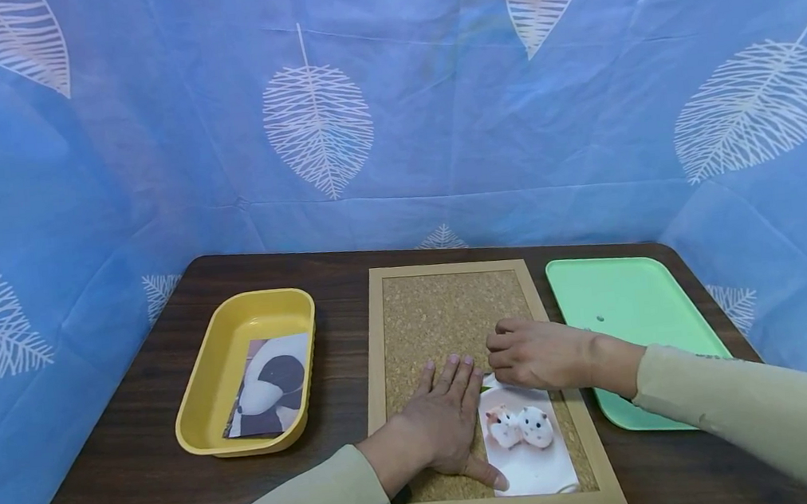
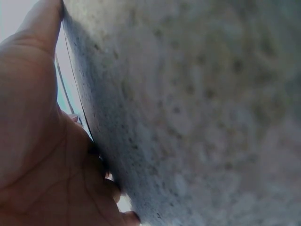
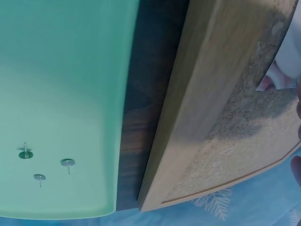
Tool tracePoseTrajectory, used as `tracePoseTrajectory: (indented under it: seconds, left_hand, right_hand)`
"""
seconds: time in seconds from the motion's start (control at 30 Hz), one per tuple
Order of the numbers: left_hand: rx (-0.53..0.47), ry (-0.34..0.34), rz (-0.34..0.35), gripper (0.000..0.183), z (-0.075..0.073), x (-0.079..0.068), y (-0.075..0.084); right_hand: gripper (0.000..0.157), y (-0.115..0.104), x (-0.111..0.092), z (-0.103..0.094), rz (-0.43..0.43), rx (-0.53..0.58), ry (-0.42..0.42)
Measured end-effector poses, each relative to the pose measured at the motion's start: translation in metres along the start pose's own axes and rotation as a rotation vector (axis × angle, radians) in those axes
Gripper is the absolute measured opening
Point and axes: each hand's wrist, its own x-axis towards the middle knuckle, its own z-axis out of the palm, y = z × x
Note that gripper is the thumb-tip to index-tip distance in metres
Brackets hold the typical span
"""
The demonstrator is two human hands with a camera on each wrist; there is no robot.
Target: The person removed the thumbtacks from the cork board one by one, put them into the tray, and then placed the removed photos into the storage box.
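A photo of two small white spotted figures (image 1: 532,449) lies on the lower right of a wood-framed corkboard (image 1: 451,304). My left hand (image 1: 442,425) rests flat on the cork with fingers spread, its thumb over the photo's left edge. In the left wrist view, the palm (image 2: 42,165) stands close over the cork. My right hand (image 1: 528,353) is at the photo's top edge, knuckles up and fingers curled. What its fingertips hold, if anything, I cannot tell. A corner of the photo (image 3: 284,63) shows beside the fingers at the edge of the right wrist view.
Left of the board stands a yellow tray (image 1: 202,382) with a black-and-white picture (image 1: 271,388) in it. A green tray (image 1: 630,288) lies to the right, under the right forearm. Several thumbtacks, one being this thumbtack (image 3: 67,163), lie in it. Blue leaf-print cloth (image 1: 435,121) hangs behind the dark table (image 1: 106,470).
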Motion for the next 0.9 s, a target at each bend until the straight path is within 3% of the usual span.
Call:
tracePoseTrajectory:
  seconds: [0.9]
  left_hand:
    - [0.011,-0.006,-0.003,0.140,-0.0009,0.0007,0.0007]
  right_hand:
    - [0.007,-0.0020,0.0035,0.0039,-0.004,-0.043,0.060]
